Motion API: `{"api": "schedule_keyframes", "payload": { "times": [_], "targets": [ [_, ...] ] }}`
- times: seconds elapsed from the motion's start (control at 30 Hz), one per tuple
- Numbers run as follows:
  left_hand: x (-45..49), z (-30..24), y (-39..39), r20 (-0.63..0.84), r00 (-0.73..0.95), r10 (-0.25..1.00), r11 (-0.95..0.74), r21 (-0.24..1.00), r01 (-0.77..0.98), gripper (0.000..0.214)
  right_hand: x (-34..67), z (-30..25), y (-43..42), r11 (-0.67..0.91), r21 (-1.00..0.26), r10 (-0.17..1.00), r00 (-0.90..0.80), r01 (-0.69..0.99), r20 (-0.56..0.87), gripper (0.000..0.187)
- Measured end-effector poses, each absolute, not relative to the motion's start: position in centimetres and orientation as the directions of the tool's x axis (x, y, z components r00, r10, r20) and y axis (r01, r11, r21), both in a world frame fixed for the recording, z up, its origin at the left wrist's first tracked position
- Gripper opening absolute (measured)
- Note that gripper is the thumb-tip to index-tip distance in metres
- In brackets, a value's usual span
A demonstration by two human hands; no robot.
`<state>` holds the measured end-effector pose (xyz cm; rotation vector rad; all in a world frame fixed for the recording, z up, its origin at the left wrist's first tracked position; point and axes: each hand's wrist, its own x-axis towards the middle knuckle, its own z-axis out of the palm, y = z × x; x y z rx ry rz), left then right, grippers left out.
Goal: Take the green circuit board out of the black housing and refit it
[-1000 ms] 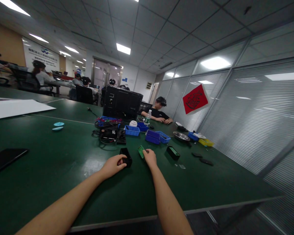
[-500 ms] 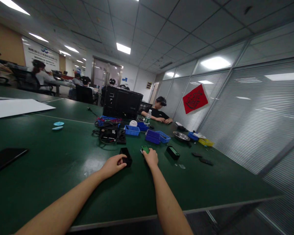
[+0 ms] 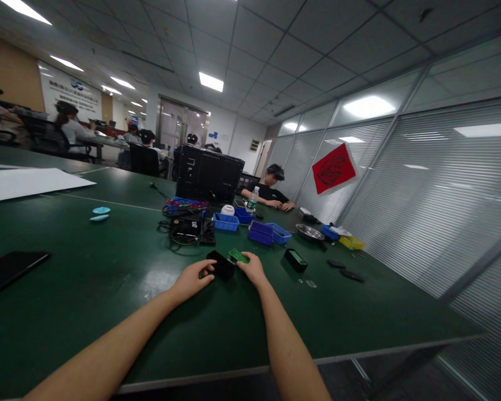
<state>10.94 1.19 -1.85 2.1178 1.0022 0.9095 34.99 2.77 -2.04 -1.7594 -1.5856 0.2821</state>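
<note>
1. My left hand (image 3: 194,278) is half curled at the left end of the box (image 3: 222,267), fingertips against or very near its wall; I cannot tell whether it grips.
2. My right hand (image 3: 253,269) is pinched nearly closed on the board (image 3: 237,255), by its right end.
3. The board sits at the box's far right corner, outside it as far as I can see; whether the two touch, I can't make out.
4. I judge the step in hand to be working the board beside the box. From here, my next move calls for a steady box and a light hold on the board's edge.
5. Right of the box stands a second box (image 3: 293,265) with something green inside; nearer than that lies a clear scrap (image 3: 311,284).
6. Farther right of the box are two dark flat pieces (image 3: 352,275).
7. Beyond the box, across the bench (image 3: 183,340), I have the blue bins (image 3: 260,234) and, leftward, the adapter (image 3: 184,225) among cables (image 3: 187,205).
</note>
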Motion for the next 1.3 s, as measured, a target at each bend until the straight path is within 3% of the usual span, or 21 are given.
{"api": "schedule_keyframes", "payload": {
  "times": [0.1,0.17,0.33,0.53,0.77,0.87,1.0,1.07,1.17,1.3],
  "targets": [
    [10.6,-2.2,1.9,0.425,0.315,0.849,-0.529,0.682,0.506,0.044,34.3,-2.0,2.5,0.189,-0.714,0.949,0.062,0.674,0.309,0.042],
    [10.4,-2.3,2.2,0.462,0.266,0.846,-0.527,0.650,0.547,0.054,33.9,-1.7,2.0,0.229,-0.761,0.964,-0.030,0.607,0.266,0.044],
    [10.4,-2.4,2.3,0.365,0.356,0.860,-0.508,0.673,0.538,0.081,33.3,-0.8,1.2,0.306,-0.764,0.952,-0.171,0.569,0.254,0.043],
    [10.6,-2.4,2.1,0.306,0.390,0.869,-0.483,0.696,0.531,0.080,33.8,-1.4,1.9,0.281,-0.704,0.954,-0.111,0.652,0.277,0.043],
    [10.3,-2.1,1.9,0.285,0.423,0.860,-0.484,0.718,0.500,0.081,34.2,-1.1,1.8,0.231,-0.520,0.930,-0.029,0.822,0.367,0.035],
    [10.3,-2.0,1.9,0.265,0.430,0.863,-0.473,0.724,0.502,0.082,34.1,-0.4,1.5,0.197,-0.531,0.902,0.059,0.824,0.427,0.034],
    [10.3,-1.9,1.8,0.257,0.428,0.866,-0.462,0.738,0.492,0.082,33.5,0.9,0.9,0.302,-0.749,0.868,0.154,0.589,0.471,0.035],
    [10.3,-1.9,1.8,0.261,0.426,0.866,-0.462,0.744,0.483,0.082,32.9,1.5,0.4,0.364,-0.866,0.899,0.114,0.344,0.424,0.038],
    [10.2,-1.7,1.7,0.254,0.421,0.871,-0.452,0.750,0.482,0.082,31.9,1.9,-0.2,0.345,-0.936,0.939,-0.021,0.067,0.344,0.041],
    [10.2,-1.5,1.5,0.257,0.428,0.867,-0.456,0.755,0.470,0.083,31.0,1.6,-0.5,0.319,-0.947,0.940,-0.140,0.037,0.311,0.036]
  ]
}}
